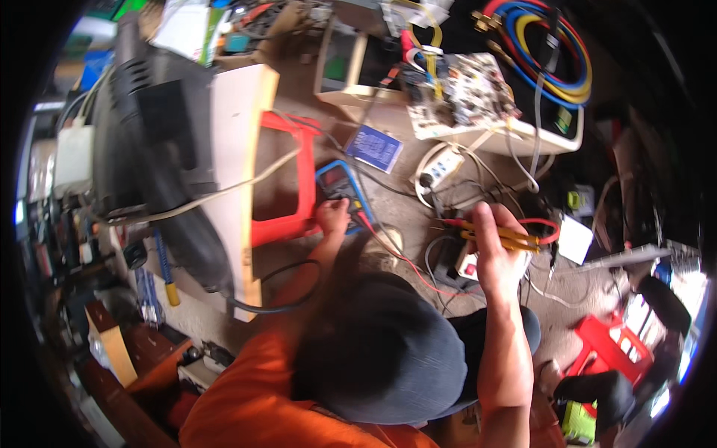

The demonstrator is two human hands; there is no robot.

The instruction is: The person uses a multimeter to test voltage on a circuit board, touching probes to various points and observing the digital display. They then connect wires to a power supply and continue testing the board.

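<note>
My left hand (pixel 334 216) grips the lower part of a multimeter (pixel 343 185) with a blue rim, its fingers curled at the face. The meter lies on the floor beside a red plastic stool (pixel 305 175). A red test lead (pixel 407 263) trails from the meter toward the right. My right hand (pixel 494 246) is raised over cables and closed around yellow-handled pliers (pixel 520 239). A thin red-tipped probe seems to stick out to the left of that hand, and a red wire loops behind it. Blur hides the pliers' jaws.
A circuit board (pixel 478 89) lies in a white casing at the far side, near coiled red, blue and yellow hoses (pixel 579 75). A white power strip (pixel 442 166), tangled cables and a blue booklet (pixel 375 148) are on the floor. Another person sits at right near a red stool (pixel 612 347).
</note>
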